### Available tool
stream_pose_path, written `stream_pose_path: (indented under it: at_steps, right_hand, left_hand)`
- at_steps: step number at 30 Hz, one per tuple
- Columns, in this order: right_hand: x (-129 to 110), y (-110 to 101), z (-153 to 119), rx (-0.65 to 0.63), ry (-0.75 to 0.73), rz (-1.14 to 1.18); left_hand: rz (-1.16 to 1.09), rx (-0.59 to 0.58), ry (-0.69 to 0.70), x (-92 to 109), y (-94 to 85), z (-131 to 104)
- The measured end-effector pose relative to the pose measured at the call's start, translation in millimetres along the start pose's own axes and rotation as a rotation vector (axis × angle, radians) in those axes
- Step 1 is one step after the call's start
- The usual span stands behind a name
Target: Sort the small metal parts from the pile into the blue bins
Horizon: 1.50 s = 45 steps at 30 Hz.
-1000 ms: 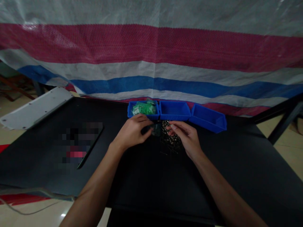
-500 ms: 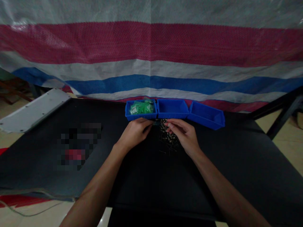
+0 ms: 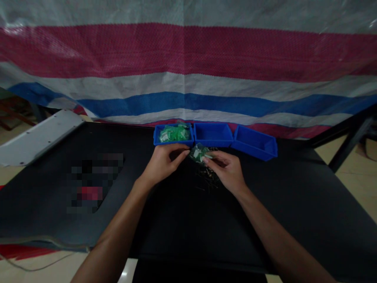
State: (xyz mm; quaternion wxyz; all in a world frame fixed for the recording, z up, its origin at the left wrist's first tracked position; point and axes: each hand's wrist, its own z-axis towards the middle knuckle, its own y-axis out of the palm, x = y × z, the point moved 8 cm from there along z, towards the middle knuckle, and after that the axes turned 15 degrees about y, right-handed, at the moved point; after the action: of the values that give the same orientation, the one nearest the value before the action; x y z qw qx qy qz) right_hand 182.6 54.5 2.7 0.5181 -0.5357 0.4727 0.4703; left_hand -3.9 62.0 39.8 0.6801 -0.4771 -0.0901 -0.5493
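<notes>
A small clear plastic bag with green pieces [image 3: 198, 152] is held between both hands above a pile of small metal screws [image 3: 209, 177]. My left hand [image 3: 167, 162] pinches the bag's left edge between thumb and fingers. My right hand [image 3: 225, 167] has its thumb and fingers closed on the bag's right side, at a pale green piece. Just behind my left hand, the left blue bin [image 3: 157, 138] contains more clear bags with green contents.
Two more blue bins, the middle one [image 3: 212, 135] and the right one [image 3: 255, 143], stand in the same row. A pixelated dark and red object [image 3: 91, 192] lies on the black table [image 3: 191, 228] at left. A striped sheet [image 3: 184, 51] hangs behind.
The bag with green contents now shows between my hands, over the screws. My right hand has closed on its right side. The view has shifted slightly.
</notes>
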Motion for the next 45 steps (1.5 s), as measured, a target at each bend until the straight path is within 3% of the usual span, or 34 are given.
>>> stream_pose_path:
  at_steps: [5, 8, 11, 16, 19, 23, 28, 37, 41, 45]
  right_hand:
    - [-48.9, 20.4, 18.3, 0.036, -0.228, -0.281]
    - [-87.2, 55.5, 36.1, -0.036, -0.441, -0.472]
    - [-108.1, 94.0, 53.1, -0.103, -0.635, -0.649]
    - [-90.4, 142.4, 81.8, -0.226, -0.697, -1.006]
    - [-75.9, 151.7, 90.2, -0.36, -0.637, -1.061]
    - [-85.4, 135.5, 84.7, -0.332, -0.647, -0.938]
    - [-94.1, 84.2, 59.2, -0.15, -0.638, -0.68]
    - [-57.9, -4.7, 16.0, 0.072, -0.508, -0.509]
    - [-41.9, -25.9, 5.0, 0.136, -0.433, -0.458]
    - [-20.6, -32.9, 4.3, 0.062, -0.256, -0.293]
  left_hand:
    - [0.25, -0.293, -0.004, -22.1, -11.3, -13.6]
    - [0.249, -0.378, -0.035, -37.8, -8.0, -23.9]
    - [0.22, -0.394, -0.057, -45.1, -4.1, -27.8]
    - [0.127, -0.428, -0.104, -47.2, 0.8, -28.5]
    - [0.11, -0.408, -0.117, -45.6, 0.5, -27.4]
    - [0.104, -0.378, -0.105, -39.7, 4.2, -24.9]
    - [0.106, -0.341, -0.103, -32.4, 12.3, -21.1]
    - [0.149, -0.22, -0.047, -22.6, 36.0, -4.4]
    - [0.131, -0.153, 0.004, -11.4, 35.9, 7.7]
    - [0.054, -0.105, 0.073, 1.8, 34.6, 24.3]
